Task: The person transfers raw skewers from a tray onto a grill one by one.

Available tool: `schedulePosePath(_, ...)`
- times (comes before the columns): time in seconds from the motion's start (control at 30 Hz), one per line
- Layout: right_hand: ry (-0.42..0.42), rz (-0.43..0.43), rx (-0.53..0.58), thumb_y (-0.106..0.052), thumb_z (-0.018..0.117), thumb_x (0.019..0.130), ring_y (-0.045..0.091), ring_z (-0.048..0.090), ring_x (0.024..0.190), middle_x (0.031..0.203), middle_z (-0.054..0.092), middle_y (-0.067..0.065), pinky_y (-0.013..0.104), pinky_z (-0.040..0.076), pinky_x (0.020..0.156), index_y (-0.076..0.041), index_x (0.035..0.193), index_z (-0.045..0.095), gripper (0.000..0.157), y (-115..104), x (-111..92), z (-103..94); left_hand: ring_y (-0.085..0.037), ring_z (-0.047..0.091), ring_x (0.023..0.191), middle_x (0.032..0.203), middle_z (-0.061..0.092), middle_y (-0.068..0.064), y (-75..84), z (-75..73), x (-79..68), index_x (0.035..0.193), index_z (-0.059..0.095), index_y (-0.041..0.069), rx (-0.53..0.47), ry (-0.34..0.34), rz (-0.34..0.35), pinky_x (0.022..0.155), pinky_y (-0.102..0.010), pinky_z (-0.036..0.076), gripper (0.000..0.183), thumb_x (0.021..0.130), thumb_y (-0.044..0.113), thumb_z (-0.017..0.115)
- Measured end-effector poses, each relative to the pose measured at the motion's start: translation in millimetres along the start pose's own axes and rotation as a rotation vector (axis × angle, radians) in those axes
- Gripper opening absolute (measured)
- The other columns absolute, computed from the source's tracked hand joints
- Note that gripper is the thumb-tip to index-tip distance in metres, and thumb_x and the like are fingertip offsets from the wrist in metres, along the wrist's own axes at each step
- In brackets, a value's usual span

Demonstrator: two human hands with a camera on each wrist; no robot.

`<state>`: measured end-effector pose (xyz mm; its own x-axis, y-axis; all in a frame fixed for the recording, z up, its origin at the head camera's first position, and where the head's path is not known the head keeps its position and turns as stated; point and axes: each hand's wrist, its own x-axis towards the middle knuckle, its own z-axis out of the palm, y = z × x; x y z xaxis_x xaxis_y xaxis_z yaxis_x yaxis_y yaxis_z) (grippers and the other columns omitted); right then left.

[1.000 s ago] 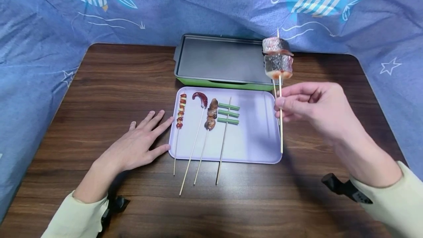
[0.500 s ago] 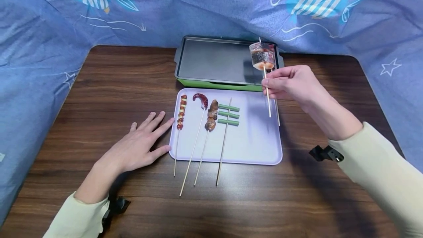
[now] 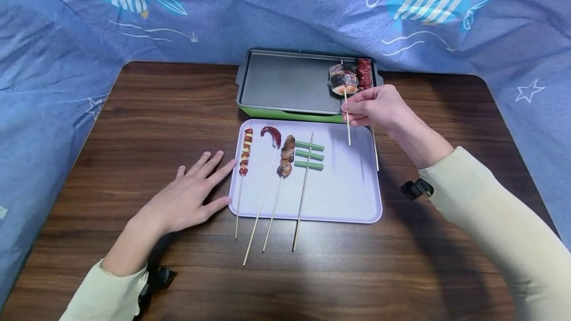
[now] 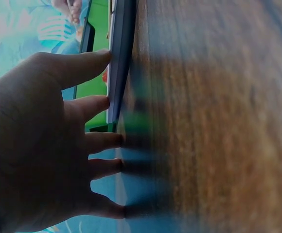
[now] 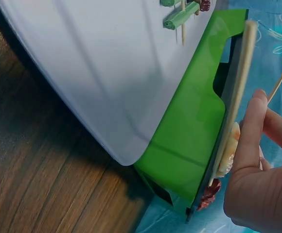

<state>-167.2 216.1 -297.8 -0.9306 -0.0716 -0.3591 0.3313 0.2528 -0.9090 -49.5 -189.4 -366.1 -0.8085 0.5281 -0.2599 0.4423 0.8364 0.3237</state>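
Note:
My right hand pinches the bare stick of a fish skewer between thumb and fingers. The fish chunks, with dark silvery skin, are over the right part of the black griddle; in the right wrist view the pale fish shows close to the griddle's surface. Just right of it a red meat skewer lies on the griddle, its stick reaching past the tray's right edge. My left hand rests with spread fingers on the table, thumb and index fingertip right at the left rim of the lilac tray.
On the tray, from left, lie a red-and-yellow skewer, an octopus tentacle skewer, a brown meat skewer and a green bean-like skewer. Their sticks overhang the front rim. A blue fish-print cloth hangs behind the table.
My right hand has carried the fish skewer left and down from above the tray's right corner to the griddle, uncovering the red meat skewer. My left hand stays in place.

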Motion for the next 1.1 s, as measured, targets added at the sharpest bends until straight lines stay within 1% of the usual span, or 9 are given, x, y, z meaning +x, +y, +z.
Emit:
schedulePosePath(0.23, 0.030, 0.019, -0.032, -0.003, 0.071, 0.089, 0.011, 0.070, 0.062, 0.070, 0.072, 0.005, 0.028, 0.058, 0.062, 0.000, 0.089, 0.071, 0.003, -0.3, 6.4, 4.1, -0.036, 0.007, 0.148, 0.164, 0.011, -0.010, 0.0, -0.2, -0.1, 0.158, 0.016, 0.031, 0.002, 0.002, -0.004, 0.102, -0.076, 0.017, 0.074, 0.097, 0.062, 0.043)
schedulePosePath(0.4, 0.045, 0.040, -0.050, -0.003, 0.074, 0.087, 0.014, 0.071, 0.062, 0.070, 0.072, 0.006, 0.031, 0.058, 0.064, 0.005, 0.096, 0.070, 0.013, -2.3, 9.0, 4.5, -0.036, 0.007, 0.148, 0.164, 0.010, -0.011, 0.1, 0.3, 0.0, 0.158, 0.016, 0.030, 0.005, -0.002, -0.005, 0.102, -0.076, 0.018, 0.074, 0.097, 0.062, 0.043)
schedulePosePath(0.5, 0.060, 0.042, -0.105, -0.006, 0.076, 0.086, 0.013, 0.070, 0.060, 0.068, 0.072, 0.005, 0.032, 0.058, 0.064, 0.007, 0.098, 0.070, 0.019, -3.1, 8.9, 4.5, -0.036, 0.006, 0.149, 0.164, 0.010, -0.011, 0.0, 0.6, -0.1, 0.158, 0.016, 0.030, 0.004, -0.002, -0.003, 0.102, -0.076, 0.018, 0.074, 0.097, 0.062, 0.043)
schedulePosePath(0.63, 0.075, 0.019, -0.214, -0.011, 0.077, 0.086, 0.013, 0.069, 0.057, 0.066, 0.071, 0.005, 0.034, 0.058, 0.062, 0.009, 0.102, 0.070, 0.026, -4.5, 7.4, 5.5, -0.036, 0.006, 0.149, 0.164, 0.011, -0.010, -0.1, 0.2, -1.1, 0.158, 0.016, 0.030, 0.003, 0.007, -0.007, 0.102, -0.076, 0.018, 0.074, 0.097, 0.062, 0.043)
schedulePosePath(0.73, 0.079, -0.003, -0.297, -0.013, 0.076, 0.086, 0.017, 0.071, 0.059, 0.066, 0.071, 0.005, 0.035, 0.058, 0.061, 0.010, 0.104, 0.070, 0.030, -5.7, 6.1, 6.9, -0.036, 0.007, 0.149, 0.163, 0.011, -0.010, 0.0, -0.4, -1.8, 0.158, 0.017, 0.030, 0.003, 0.010, -0.009, 0.102, -0.076, 0.018, 0.075, 0.097, 0.062, 0.044)
schedulePosePath(0.93, 0.104, -0.016, -0.421, -0.014, 0.074, 0.088, 0.023, 0.072, 0.064, 0.065, 0.070, 0.008, 0.036, 0.058, 0.062, 0.009, 0.101, 0.071, 0.027, -5.9, 3.0, 7.5, -0.036, 0.007, 0.148, 0.163, 0.011, -0.011, 0.4, 0.0, -1.0, 0.158, 0.017, 0.030, 0.001, 0.008, -0.010, 0.102, -0.076, 0.017, 0.075, 0.096, 0.063, 0.044)
schedulePosePath(1.1, 0.112, -0.023, -0.465, -0.016, 0.074, 0.088, 0.024, 0.072, 0.065, 0.066, 0.071, 0.010, 0.036, 0.058, 0.062, 0.007, 0.100, 0.072, 0.026, -5.5, 0.4, 7.0, -0.037, 0.007, 0.148, 0.163, 0.011, -0.011, 0.5, -0.1, 0.1, 0.158, 0.017, 0.030, 0.001, 0.004, -0.009, 0.102, -0.076, 0.017, 0.075, 0.096, 0.063, 0.044)
